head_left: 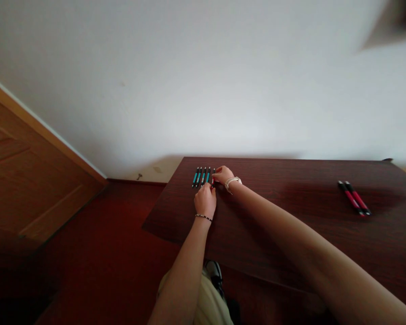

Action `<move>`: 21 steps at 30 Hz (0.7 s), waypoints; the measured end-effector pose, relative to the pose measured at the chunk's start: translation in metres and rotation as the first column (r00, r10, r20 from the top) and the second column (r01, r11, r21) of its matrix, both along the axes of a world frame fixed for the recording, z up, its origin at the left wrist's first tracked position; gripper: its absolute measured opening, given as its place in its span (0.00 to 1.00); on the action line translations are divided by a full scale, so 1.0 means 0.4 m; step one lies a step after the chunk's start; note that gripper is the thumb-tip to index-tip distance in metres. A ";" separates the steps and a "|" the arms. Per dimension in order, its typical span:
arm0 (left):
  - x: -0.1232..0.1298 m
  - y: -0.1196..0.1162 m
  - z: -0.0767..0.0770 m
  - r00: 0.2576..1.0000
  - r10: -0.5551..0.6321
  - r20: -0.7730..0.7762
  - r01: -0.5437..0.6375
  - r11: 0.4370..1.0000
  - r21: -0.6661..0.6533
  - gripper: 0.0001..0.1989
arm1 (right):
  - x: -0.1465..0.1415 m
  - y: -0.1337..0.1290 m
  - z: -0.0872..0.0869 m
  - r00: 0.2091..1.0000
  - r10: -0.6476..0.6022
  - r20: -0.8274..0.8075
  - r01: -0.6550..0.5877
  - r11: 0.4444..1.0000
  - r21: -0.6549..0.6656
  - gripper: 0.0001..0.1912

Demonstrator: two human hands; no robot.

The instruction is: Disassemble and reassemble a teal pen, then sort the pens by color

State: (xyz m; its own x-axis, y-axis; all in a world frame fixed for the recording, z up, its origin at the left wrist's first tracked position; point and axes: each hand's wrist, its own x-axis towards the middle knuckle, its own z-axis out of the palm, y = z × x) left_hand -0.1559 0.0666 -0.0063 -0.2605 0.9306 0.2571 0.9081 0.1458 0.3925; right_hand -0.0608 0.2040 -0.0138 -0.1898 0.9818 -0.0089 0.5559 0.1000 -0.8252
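Several teal and black pens point(199, 177) lie side by side in a row on the dark wooden table point(274, 180), near its far left corner. At the right end of that row is a pink and black pen point(214, 172), partly covered by fingers. My right hand point(223, 174), with a pale watch at the wrist, pinches this pen near its upper half. My left hand point(205, 201), wearing a beaded bracelet, is closed at the pen's lower end, its fingertips touching it.
Two pink and black pens point(357, 198) lie close together on the right part of the table. A white wall point(223, 90) rises behind the table. To the left are a wooden door point(30, 171) and red floor point(115, 243). A shoe point(214, 273) shows below the table's front edge.
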 end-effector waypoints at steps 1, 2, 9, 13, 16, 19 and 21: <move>-0.003 0.000 0.000 1.000 0.021 -0.006 -0.021 1.000 -0.006 0.05 | -0.009 0.005 -0.003 0.999 -0.024 0.025 0.025 1.000 -0.013 0.20; -0.006 0.001 0.000 0.999 0.037 -0.010 -0.037 0.999 -0.013 0.05 | -0.016 0.008 -0.004 0.998 -0.047 0.046 0.048 0.999 -0.020 0.21; -0.008 0.010 -0.007 0.996 0.069 -0.050 -0.069 0.998 -0.007 0.08 | -0.038 0.017 0.010 0.988 -0.054 0.143 0.051 0.998 0.021 0.21; -0.003 0.011 -0.006 0.994 0.095 -0.046 -0.096 0.995 -0.013 0.08 | -0.049 0.018 0.006 0.981 -0.046 0.191 0.035 0.998 0.059 0.21; 0.000 0.010 -0.001 0.994 0.100 -0.036 -0.101 0.995 -0.023 0.07 | -0.054 0.020 0.001 0.976 -0.041 0.215 0.024 0.997 0.080 0.21; 0.002 0.009 0.004 0.995 0.102 -0.010 -0.102 0.994 -0.039 0.07 | -0.053 0.024 0.003 0.973 -0.030 0.229 0.013 0.997 0.078 0.17; 0.002 0.011 0.007 0.995 0.100 0.006 -0.099 0.994 -0.053 0.07 | -0.050 0.024 0.008 0.972 -0.028 0.234 0.012 0.998 0.069 0.14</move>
State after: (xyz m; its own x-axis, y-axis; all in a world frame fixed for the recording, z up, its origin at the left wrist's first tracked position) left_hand -0.1550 0.0708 -0.0034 -0.3546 0.9120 0.2061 0.8846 0.2558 0.3899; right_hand -0.0810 0.2137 -0.0107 -0.1701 0.9853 0.0151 0.7355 0.1372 -0.6634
